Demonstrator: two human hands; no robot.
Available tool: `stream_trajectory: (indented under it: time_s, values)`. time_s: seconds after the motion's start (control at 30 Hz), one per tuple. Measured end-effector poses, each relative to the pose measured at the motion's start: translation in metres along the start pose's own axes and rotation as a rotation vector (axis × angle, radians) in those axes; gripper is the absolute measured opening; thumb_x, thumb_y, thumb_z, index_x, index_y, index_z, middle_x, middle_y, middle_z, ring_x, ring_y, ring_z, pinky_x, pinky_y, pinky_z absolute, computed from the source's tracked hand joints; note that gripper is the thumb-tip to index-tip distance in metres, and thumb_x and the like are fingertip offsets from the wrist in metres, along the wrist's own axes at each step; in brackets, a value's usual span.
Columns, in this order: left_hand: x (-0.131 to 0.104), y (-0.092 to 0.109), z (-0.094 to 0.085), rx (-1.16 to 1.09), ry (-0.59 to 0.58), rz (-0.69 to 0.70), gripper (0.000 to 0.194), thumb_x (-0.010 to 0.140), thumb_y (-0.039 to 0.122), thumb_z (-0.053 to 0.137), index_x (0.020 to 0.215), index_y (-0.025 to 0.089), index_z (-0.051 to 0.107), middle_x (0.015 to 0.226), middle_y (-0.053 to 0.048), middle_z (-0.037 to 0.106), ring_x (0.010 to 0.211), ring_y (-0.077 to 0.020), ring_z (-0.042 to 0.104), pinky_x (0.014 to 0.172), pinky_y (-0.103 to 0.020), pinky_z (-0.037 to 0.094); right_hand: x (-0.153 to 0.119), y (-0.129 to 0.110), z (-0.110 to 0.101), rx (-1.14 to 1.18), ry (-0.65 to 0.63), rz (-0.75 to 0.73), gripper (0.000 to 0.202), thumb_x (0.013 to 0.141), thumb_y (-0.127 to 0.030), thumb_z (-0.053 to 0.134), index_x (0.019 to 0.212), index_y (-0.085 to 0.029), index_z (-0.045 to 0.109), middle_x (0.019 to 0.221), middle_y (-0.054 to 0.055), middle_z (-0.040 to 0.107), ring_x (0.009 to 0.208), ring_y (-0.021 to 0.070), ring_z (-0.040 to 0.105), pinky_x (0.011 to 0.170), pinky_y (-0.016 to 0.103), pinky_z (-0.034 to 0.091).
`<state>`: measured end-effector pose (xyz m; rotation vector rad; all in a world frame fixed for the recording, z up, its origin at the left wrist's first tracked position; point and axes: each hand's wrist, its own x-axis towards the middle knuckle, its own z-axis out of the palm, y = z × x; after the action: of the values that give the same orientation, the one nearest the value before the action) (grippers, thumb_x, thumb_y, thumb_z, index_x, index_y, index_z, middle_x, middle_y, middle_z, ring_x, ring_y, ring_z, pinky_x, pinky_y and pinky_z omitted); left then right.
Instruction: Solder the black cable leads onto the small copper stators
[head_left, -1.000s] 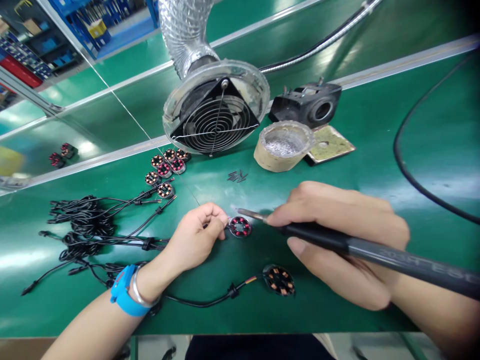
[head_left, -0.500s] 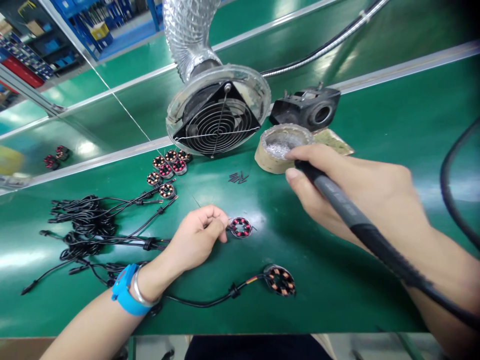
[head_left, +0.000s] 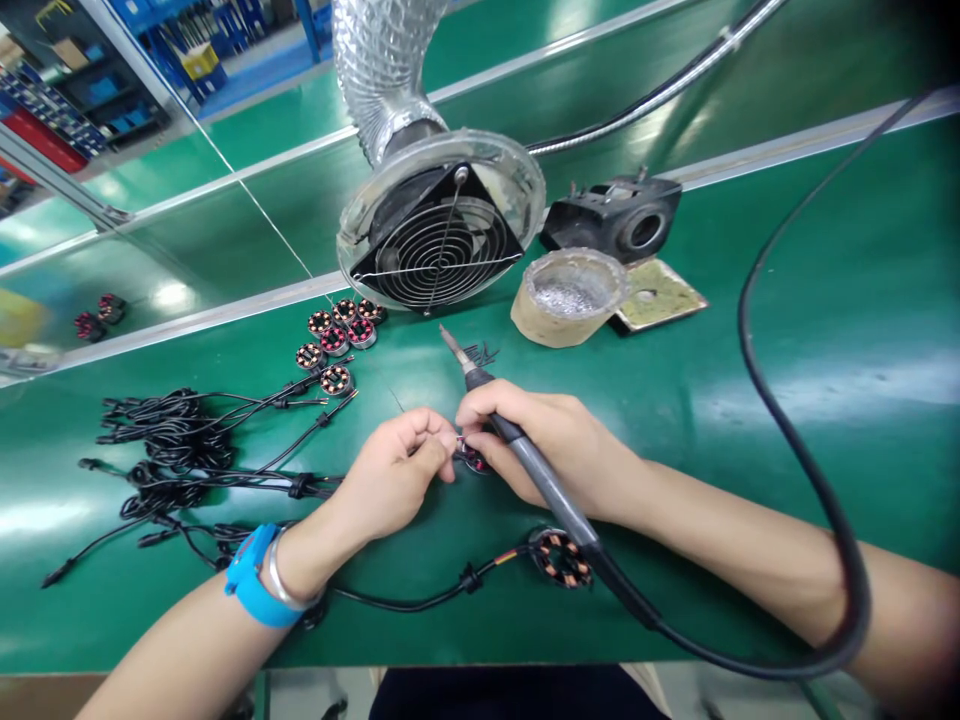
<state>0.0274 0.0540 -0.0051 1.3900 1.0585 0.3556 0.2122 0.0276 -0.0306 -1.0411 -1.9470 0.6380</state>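
Observation:
My left hand [head_left: 397, 470] is closed, thumb and fingertips pinching the thin leads at the edge of a small motor stator [head_left: 475, 462] with red windings. My right hand [head_left: 559, 440] grips a soldering iron [head_left: 551, 485], its metal tip pointing up and away to the left. The right fingertips are right beside the left ones, over the stator, and hide much of it. Nearer me lies another stator with copper windings [head_left: 561, 558], joined to a black cable [head_left: 405, 604] by coloured wires.
Beyond my hands are small black tube pieces [head_left: 480, 355], a tub of metallic material [head_left: 559, 325], a sponge tray [head_left: 664, 295], a black iron stand [head_left: 615, 220] and a fume-extractor fan [head_left: 442, 250]. Several stators [head_left: 334, 340] and bundled black cables [head_left: 169, 430] lie left.
My right hand has brought the soldering iron from the tub leftward and nearer, to the stator by my left hand. My left hand has stayed in place, still pinching.

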Motion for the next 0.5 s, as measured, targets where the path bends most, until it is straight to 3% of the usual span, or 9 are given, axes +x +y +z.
stream_trajectory:
  time_s: [0.17,0.33,0.5]
  values:
    - [-0.0012,0.0005,-0.0015,-0.003,0.009,-0.028,0.023,0.087,0.034,0.05,0.071,0.017,0.051,0.058,0.006,0.052,0.047,-0.0057,0.031,0.051,-0.021,0.027,-0.0016,0.0053,-0.0012,-0.008,-0.032,-0.039,0.028,0.078,-0.001,0.05,0.096,-0.021,0.05,0.076,-0.004,0.058,0.061,0.0069,0.052,0.058,0.015,0.042]
    - [-0.0023,0.0015,-0.0035,-0.006,0.041,-0.141,0.013,0.078,0.029,0.053,0.073,0.018,0.054,0.058,0.005,0.058,0.042,-0.0052,0.032,0.049,-0.021,0.028,-0.0022,0.0075,-0.0025,-0.021,-0.011,-0.053,0.025,0.081,-0.002,0.05,0.097,-0.021,0.05,0.076,-0.004,0.058,0.061,0.0071,0.053,0.059,0.016,0.043]
    - [-0.0014,0.0017,-0.0044,0.027,0.077,-0.106,0.009,0.072,0.023,0.053,0.067,0.017,0.057,0.058,0.005,0.056,0.052,-0.0074,0.043,0.054,-0.02,0.034,-0.0037,0.0089,-0.0055,0.012,-0.021,-0.076,0.022,0.084,-0.004,0.051,0.098,-0.021,0.051,0.076,-0.003,0.06,0.063,0.008,0.055,0.06,0.017,0.045]
